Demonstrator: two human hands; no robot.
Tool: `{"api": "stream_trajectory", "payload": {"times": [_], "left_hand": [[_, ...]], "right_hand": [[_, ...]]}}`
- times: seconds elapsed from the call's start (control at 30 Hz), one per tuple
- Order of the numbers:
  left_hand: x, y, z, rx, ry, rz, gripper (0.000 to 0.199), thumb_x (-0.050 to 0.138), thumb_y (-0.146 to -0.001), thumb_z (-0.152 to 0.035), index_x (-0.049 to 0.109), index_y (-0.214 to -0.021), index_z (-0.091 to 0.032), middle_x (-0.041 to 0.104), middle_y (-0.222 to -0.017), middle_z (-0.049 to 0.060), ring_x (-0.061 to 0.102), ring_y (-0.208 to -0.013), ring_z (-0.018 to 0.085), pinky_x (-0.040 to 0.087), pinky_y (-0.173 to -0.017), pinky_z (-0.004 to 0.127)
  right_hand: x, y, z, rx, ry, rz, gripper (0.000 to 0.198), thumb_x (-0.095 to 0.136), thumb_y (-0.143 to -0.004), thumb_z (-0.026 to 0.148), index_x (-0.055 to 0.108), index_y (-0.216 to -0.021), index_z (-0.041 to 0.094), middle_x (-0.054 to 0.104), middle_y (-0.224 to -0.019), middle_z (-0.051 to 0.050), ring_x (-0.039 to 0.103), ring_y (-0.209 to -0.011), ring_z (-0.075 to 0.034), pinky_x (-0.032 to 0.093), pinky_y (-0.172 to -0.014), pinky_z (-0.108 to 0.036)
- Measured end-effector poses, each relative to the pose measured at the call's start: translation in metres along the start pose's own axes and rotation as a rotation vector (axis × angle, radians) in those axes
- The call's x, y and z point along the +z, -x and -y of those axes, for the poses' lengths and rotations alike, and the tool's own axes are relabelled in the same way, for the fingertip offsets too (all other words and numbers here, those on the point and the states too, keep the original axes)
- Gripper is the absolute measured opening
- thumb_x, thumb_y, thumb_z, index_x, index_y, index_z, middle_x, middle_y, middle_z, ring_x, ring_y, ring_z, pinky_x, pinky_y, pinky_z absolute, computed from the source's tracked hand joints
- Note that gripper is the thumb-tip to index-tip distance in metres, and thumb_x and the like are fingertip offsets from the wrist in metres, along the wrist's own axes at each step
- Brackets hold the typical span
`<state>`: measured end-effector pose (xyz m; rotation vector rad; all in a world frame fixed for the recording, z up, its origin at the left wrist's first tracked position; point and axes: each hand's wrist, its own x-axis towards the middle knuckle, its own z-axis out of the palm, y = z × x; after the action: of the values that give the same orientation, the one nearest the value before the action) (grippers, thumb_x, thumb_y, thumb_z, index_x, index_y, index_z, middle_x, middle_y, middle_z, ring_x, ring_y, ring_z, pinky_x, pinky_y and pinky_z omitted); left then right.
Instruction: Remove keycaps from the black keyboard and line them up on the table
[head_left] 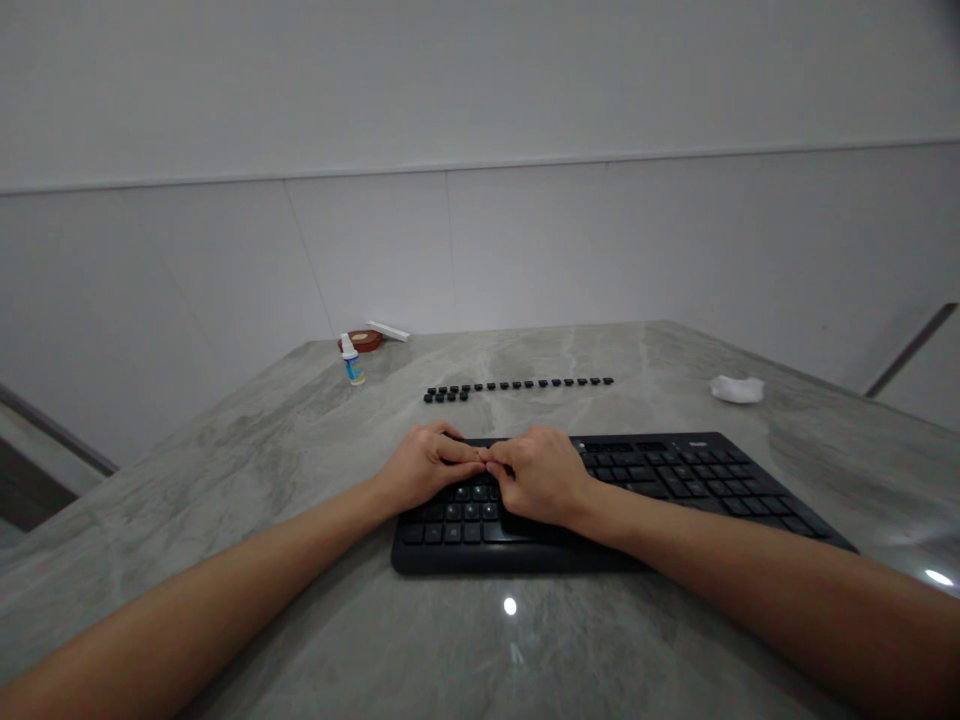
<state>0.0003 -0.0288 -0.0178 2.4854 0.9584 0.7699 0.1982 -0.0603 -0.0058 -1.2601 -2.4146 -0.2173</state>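
Observation:
A black keyboard [667,480] lies on the marble-patterned table, and both hands rest on its left half. My left hand [429,465] is closed over the upper left keys, its fingertips pressed down. My right hand [541,475] is closed beside it, thumb and forefinger pinched. The fingertips of the two hands meet over the upper rows, and whatever sits between them is hidden. Beyond the keyboard runs a long row of small black keycaps [528,384], with a shorter row [445,398] in front of its left end.
A small spray bottle [352,361] with a white top stands at the back left. Behind it are a reddish-brown object [365,341] and a white strip [388,331]. A crumpled white cloth or tissue [737,389] lies at the right. A white wall [525,250] borders the table's far edge.

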Motion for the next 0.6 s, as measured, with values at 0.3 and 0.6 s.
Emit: {"api": "stream_trajectory", "payload": {"times": [0.3, 0.6], "left_hand": [[0.000, -0.001, -0.001, -0.016, 0.027, -0.010, 0.014, 0.065, -0.084, -0.030, 0.073, -0.095, -0.032, 0.074, -0.092, -0.003, 0.065, -0.087, 0.018, 0.048, -0.087, 0.033], [0.001, -0.003, -0.005, -0.009, 0.016, -0.075, 0.014, 0.063, -0.084, -0.025, 0.074, -0.092, -0.024, 0.074, -0.089, 0.002, 0.063, -0.085, 0.018, 0.050, -0.081, 0.031]], "right_hand": [[-0.003, 0.002, -0.004, 0.042, -0.009, -0.028, 0.022, 0.054, -0.077, 0.026, 0.075, -0.076, 0.025, 0.071, -0.067, -0.004, 0.059, -0.057, -0.019, 0.036, -0.055, -0.029], [0.000, 0.002, -0.025, -0.003, -0.138, -0.099, 0.024, 0.050, -0.082, 0.019, 0.071, -0.092, 0.023, 0.071, -0.075, -0.002, 0.060, -0.064, -0.017, 0.038, -0.067, -0.031]]}}
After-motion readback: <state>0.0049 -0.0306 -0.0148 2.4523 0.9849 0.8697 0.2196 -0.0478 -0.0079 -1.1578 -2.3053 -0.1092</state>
